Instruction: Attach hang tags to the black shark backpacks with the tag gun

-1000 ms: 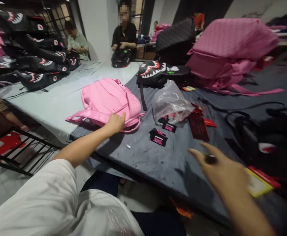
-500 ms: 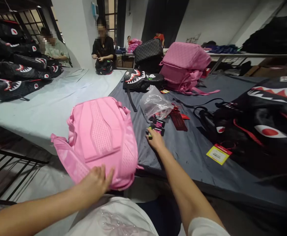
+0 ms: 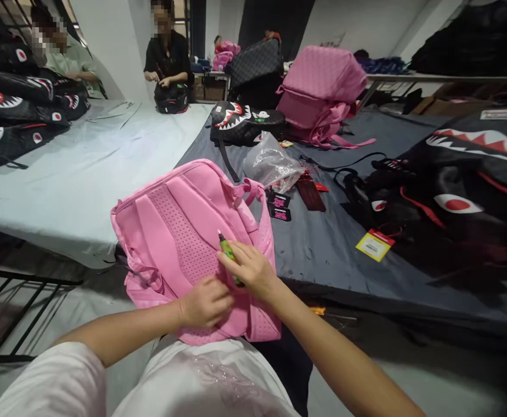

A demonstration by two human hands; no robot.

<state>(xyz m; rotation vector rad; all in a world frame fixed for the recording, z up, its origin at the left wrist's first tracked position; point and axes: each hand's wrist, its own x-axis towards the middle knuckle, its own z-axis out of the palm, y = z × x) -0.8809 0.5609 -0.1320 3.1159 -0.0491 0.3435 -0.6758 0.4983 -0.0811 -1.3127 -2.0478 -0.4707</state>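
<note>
A light pink backpack [image 3: 179, 237] stands against my lap at the near edge of the dark grey table [image 3: 323, 249], its padded back panel toward me. My left hand [image 3: 205, 301] is closed on the lower part of the backpack. Over the panel, my right hand [image 3: 251, 269] grips a small green lighter [image 3: 227, 252]. Two black-and-pink tags [image 3: 279, 207] lie on the table just beyond the backpack.
A crumpled clear plastic bag [image 3: 273, 162], a black shark-mouth backpack [image 3: 244, 123] and a pink bag pile [image 3: 323, 92] lie further back. More black shark bags [image 3: 466, 185] fill the right. Two people work at the far end of a pale table [image 3: 83, 168].
I pulled the pink backpack off the table toward my lap. My right hand came back from the tags with the green lighter and now rests on the backpack.
</note>
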